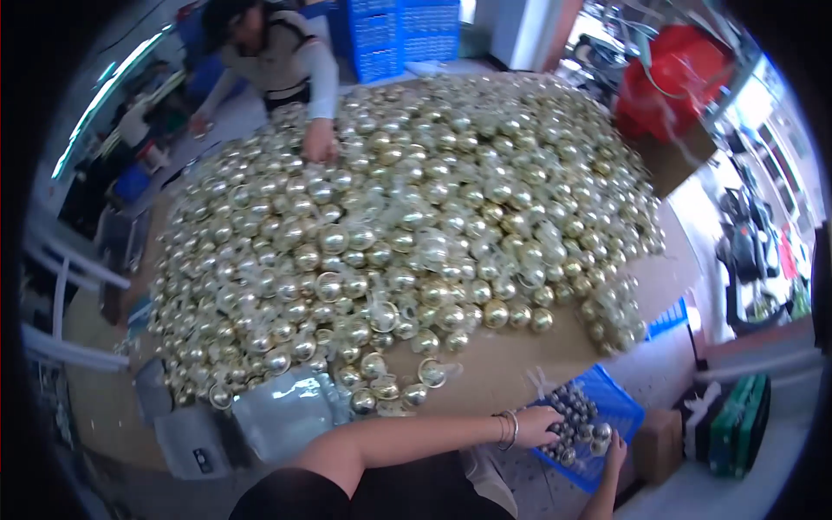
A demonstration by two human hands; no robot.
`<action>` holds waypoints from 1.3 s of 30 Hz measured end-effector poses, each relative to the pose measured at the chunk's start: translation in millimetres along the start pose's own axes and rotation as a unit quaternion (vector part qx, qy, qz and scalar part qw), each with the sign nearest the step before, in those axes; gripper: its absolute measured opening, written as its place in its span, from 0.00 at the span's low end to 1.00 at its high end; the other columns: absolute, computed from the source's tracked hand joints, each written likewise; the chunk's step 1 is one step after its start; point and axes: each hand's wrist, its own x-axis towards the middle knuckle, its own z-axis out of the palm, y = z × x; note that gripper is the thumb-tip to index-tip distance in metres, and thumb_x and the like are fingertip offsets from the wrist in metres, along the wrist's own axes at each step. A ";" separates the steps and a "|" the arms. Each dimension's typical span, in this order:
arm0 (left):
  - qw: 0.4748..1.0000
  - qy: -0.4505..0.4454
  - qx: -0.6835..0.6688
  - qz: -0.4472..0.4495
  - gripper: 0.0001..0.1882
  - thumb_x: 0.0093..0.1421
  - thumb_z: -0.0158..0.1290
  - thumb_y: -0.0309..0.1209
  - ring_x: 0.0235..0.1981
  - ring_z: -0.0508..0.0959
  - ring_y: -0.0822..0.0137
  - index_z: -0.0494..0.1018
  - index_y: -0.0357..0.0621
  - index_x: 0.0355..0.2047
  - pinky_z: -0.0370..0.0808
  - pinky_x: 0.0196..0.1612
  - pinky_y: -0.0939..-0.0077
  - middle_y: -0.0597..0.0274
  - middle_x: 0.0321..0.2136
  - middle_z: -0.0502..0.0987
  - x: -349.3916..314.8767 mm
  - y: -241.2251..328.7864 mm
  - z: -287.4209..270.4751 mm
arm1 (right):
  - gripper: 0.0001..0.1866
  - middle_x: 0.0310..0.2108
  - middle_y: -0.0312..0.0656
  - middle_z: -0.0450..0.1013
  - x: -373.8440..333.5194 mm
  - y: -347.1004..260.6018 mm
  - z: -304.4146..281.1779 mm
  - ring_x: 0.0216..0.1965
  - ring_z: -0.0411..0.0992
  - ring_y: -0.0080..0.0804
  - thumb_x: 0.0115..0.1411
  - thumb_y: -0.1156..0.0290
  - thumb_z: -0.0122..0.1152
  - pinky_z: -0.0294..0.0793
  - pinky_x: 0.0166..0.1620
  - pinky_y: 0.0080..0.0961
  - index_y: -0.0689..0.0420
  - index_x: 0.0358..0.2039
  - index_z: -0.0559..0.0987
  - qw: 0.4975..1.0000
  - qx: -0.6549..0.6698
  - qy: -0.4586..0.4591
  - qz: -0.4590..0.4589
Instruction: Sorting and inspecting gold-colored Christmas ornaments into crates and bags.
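Observation:
A blue plastic basket [620, 392] sits low at the right, below the table's front edge. Dark grey shiny balls [572, 406] lie in it, with a few pale gold balls [601, 432] at their right side. My left hand [539, 426], with bracelets at the wrist, reaches across into the basket and touches the grey balls; its fingertips are hidden among them. At the basket's right side, my right hand [616, 451] has its fingers closed against a pale gold ball. Gold balls with clear plastic bits form a large heap [416, 208] on the table.
Across the table another person's hand [321, 143] reaches into the heap. Clear plastic bags [290, 412] lie at the near left table edge. Right of the basket stand a brown carton [660, 446] and a green box [739, 425]. Blue crates [403, 35] stand behind; a red bag [676, 78] is far right.

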 end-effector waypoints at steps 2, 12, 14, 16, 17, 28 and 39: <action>0.996 0.009 -0.010 -0.093 0.21 0.54 0.52 0.37 0.41 0.73 0.57 0.68 0.37 0.45 0.69 0.46 0.69 0.51 0.40 0.71 -28.0 7.8 -50.5 | 0.22 0.31 0.51 0.75 -3.9 -7.1 13.4 0.32 0.73 0.38 0.51 0.59 0.59 0.70 0.38 0.31 0.69 0.35 0.75 0.988 -0.137 0.011 -0.068; 0.880 0.398 -0.124 -0.227 0.16 0.58 0.51 0.35 0.36 0.77 0.69 0.70 0.38 0.43 0.73 0.40 0.77 0.57 0.35 0.76 -232.3 7.8 -190.1 | 0.13 0.26 0.41 0.73 -191.5 -320.2 212.1 0.25 0.70 0.23 0.59 0.66 0.53 0.71 0.30 0.20 0.65 0.37 0.74 0.678 0.004 -0.715 -0.170; 0.866 0.432 -0.127 -0.218 0.16 0.59 0.50 0.35 0.36 0.76 0.71 0.70 0.40 0.44 0.73 0.40 0.78 0.60 0.36 0.76 -255.4 9.3 -198.7 | 0.16 0.26 0.39 0.73 -241.2 -390.3 277.1 0.27 0.71 0.22 0.57 0.65 0.57 0.70 0.32 0.18 0.64 0.40 0.75 0.693 0.047 -0.662 -0.281; 0.845 0.470 -0.129 -0.218 0.16 0.59 0.50 0.34 0.36 0.76 0.74 0.70 0.41 0.45 0.73 0.40 0.79 0.62 0.36 0.76 -283.7 13.8 -203.2 | 0.17 0.31 0.44 0.74 -313.4 -465.0 324.3 0.30 0.72 0.31 0.53 0.66 0.61 0.71 0.35 0.26 0.63 0.40 0.74 0.691 0.050 -0.553 -0.463; 0.842 0.471 -0.136 -0.225 0.15 0.60 0.50 0.34 0.35 0.75 0.75 0.70 0.42 0.45 0.72 0.39 0.80 0.63 0.35 0.76 -296.1 18.3 -206.2 | 0.16 0.32 0.45 0.73 -336.0 -487.0 361.4 0.34 0.72 0.37 0.51 0.67 0.62 0.71 0.38 0.29 0.61 0.39 0.74 0.666 0.073 -0.504 -0.546; 0.767 0.590 0.015 -0.253 0.14 0.59 0.50 0.38 0.28 0.73 0.76 0.72 0.44 0.42 0.71 0.31 0.82 0.65 0.31 0.75 -441.7 5.7 -292.6 | 0.22 0.49 0.49 0.62 -454.9 -583.6 548.0 0.50 0.62 0.48 0.47 0.60 0.64 0.65 0.48 0.41 0.53 0.43 0.73 0.582 -0.061 -0.308 -0.750; 0.655 0.503 0.457 -0.332 0.15 0.51 0.54 0.29 0.44 0.69 0.58 0.74 0.51 0.41 0.67 0.48 0.67 0.58 0.43 0.71 -500.7 -82.8 -420.6 | 0.14 0.26 0.40 0.74 -490.9 -595.4 518.3 0.29 0.72 0.34 0.43 0.64 0.62 0.71 0.34 0.29 0.58 0.29 0.78 0.683 -0.071 -0.583 -0.435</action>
